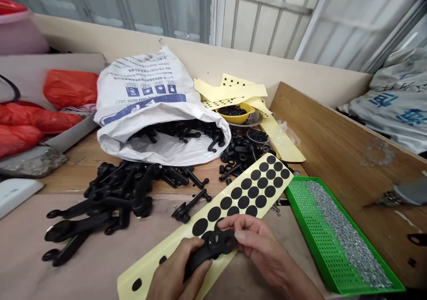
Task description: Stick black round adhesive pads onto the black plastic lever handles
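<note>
Black plastic fitting [222,242] — left hand [176,269] and right hand [263,246] pinching it — over yellow dot sheet [143,271].

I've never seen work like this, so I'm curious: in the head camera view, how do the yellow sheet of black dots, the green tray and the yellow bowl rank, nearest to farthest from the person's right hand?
From the right hand, which is on a black plastic part:
1. Yellow sheet of black dots: directly beneath the hand.
2. Green perforated tray: to the hand's right, holding small metal pieces.
3. Yellow bowl: straight ahead, past the sheet's far end.

A white woven sack [147,86] is showing upside-down digits ending 2017; a second sack [396,100] is displaying blurred blue characters.
</note>
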`<move>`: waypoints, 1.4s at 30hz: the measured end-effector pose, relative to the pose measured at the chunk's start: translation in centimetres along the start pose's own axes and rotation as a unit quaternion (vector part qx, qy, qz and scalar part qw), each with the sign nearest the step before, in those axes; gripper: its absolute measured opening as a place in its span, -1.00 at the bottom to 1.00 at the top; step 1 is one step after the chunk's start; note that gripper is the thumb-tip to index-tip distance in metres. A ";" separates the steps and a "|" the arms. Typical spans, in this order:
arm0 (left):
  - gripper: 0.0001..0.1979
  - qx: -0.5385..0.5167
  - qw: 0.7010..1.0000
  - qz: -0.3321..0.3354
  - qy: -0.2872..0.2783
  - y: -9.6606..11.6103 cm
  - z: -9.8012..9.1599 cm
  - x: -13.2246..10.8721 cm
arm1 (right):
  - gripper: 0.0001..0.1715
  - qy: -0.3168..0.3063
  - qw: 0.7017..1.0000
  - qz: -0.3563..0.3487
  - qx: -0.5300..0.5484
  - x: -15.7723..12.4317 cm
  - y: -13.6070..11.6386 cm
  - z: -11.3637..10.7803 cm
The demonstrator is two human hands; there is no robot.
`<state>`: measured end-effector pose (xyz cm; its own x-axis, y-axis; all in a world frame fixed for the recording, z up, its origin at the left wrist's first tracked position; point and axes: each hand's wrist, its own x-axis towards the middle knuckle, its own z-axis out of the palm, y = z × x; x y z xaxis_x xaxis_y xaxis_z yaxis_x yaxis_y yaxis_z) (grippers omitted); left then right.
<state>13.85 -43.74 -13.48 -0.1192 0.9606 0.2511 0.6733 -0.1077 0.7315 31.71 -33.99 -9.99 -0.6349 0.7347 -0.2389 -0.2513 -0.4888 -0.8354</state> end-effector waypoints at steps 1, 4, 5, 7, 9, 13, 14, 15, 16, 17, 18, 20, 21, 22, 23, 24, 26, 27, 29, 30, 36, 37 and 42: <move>-0.68 -0.022 0.998 -0.041 -0.034 0.3 0.1 0.3 | -0.78 -0.003 1.000 -0.001 0.004 0.1 0.1 0.1; -0.56 -0.100 0.976 -0.136 -0.136 1.0 0.1 1.2 | -0.78 0.002 1.000 -0.010 -0.021 0.1 0.6 0.1; -0.56 -0.130 0.966 -0.155 -0.161 1.1 0.0 1.5 | -0.78 0.005 0.999 -0.014 -0.032 0.1 0.8 0.0; -0.56 -0.176 0.948 -0.182 -0.191 1.3 -0.1 1.9 | -0.79 0.008 0.999 -0.020 -0.048 0.0 1.0 -0.2; -0.53 -0.185 0.943 -0.194 -0.197 1.4 -0.1 2.1 | -0.80 0.008 0.998 -0.021 -0.060 0.0 1.1 -0.3; -0.49 -0.157 0.954 -0.179 -0.185 1.7 -0.1 2.1 | -0.82 0.001 0.997 -0.022 -0.075 0.0 1.2 -0.2; -0.49 -0.155 0.955 -0.172 -0.184 1.8 -0.2 2.0 | -0.82 0.001 0.997 -0.023 -0.078 0.1 1.3 -0.2; -0.48 -0.153 0.957 -0.164 -0.183 1.8 -0.2 2.0 | -0.82 0.002 0.997 -0.024 -0.079 0.1 1.3 -0.2; -0.48 -0.151 0.959 -0.157 -0.182 1.9 -0.3 2.0 | -0.82 0.002 0.996 -0.024 -0.080 0.2 1.4 -0.2; -0.47 -0.147 0.960 -0.151 -0.182 1.9 -0.3 2.0 | -0.82 0.002 0.996 -0.023 -0.081 0.2 1.4 -0.2; -0.47 -0.142 0.962 -0.149 -0.180 2.0 -0.3 2.0 | -0.83 0.002 0.996 -0.024 -0.083 0.2 1.5 -0.2; -0.46 -0.132 0.964 -0.147 -0.178 2.0 -0.3 2.0 | -0.83 0.003 0.996 -0.025 -0.091 0.3 1.6 -0.3; -0.45 -0.130 0.965 -0.145 -0.177 1.9 -0.3 1.9 | -0.83 0.006 0.995 -0.025 -0.095 0.3 1.7 -0.3; -0.45 -0.129 0.965 -0.142 -0.177 1.9 -0.3 1.9 | -0.83 0.010 0.995 -0.026 -0.099 0.3 1.8 -0.4; -0.45 -0.129 0.966 -0.138 -0.176 1.8 -0.2 1.9 | -0.82 0.012 0.994 -0.027 -0.101 0.3 1.8 -0.4; -0.45 -0.129 0.966 -0.136 -0.176 1.8 -0.2 1.9 | -0.82 0.015 0.994 -0.027 -0.103 0.2 1.9 -0.4; -0.44 -0.126 0.967 -0.135 -0.177 1.8 -0.1 1.8 | -0.81 0.017 0.994 -0.026 -0.107 0.2 2.0 -0.4; -0.44 -0.124 0.966 -0.138 -0.178 1.8 0.0 1.8 | -0.81 0.019 0.993 -0.024 -0.110 0.2 2.0 -0.4; -0.43 -0.119 0.967 -0.142 -0.177 1.8 0.0 1.7 | -0.81 0.022 0.993 -0.023 -0.117 0.2 2.1 -0.4; -0.44 -0.115 0.967 -0.143 -0.176 1.8 0.0 1.7 | -0.82 0.024 0.992 -0.025 -0.118 0.2 2.1 -0.4; -0.46 -0.099 0.971 -0.142 -0.166 1.6 0.1 1.7 | -0.83 0.028 0.991 -0.031 -0.125 0.3 2.4 -0.6; -0.47 -0.099 0.971 -0.142 -0.164 1.6 0.1 1.7 | -0.83 0.031 0.991 -0.032 -0.127 0.4 2.4 -0.6; -0.45 -0.103 0.973 -0.135 -0.154 1.8 0.1 1.7 | -0.82 0.041 0.989 -0.038 -0.136 0.3 2.4 -0.3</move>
<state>14.87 -42.26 -11.78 -0.0247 0.9889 -0.1462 0.4833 0.1399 0.8642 31.14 -34.74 -12.20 -0.5576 0.8054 -0.2010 -0.0827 -0.2948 -0.9520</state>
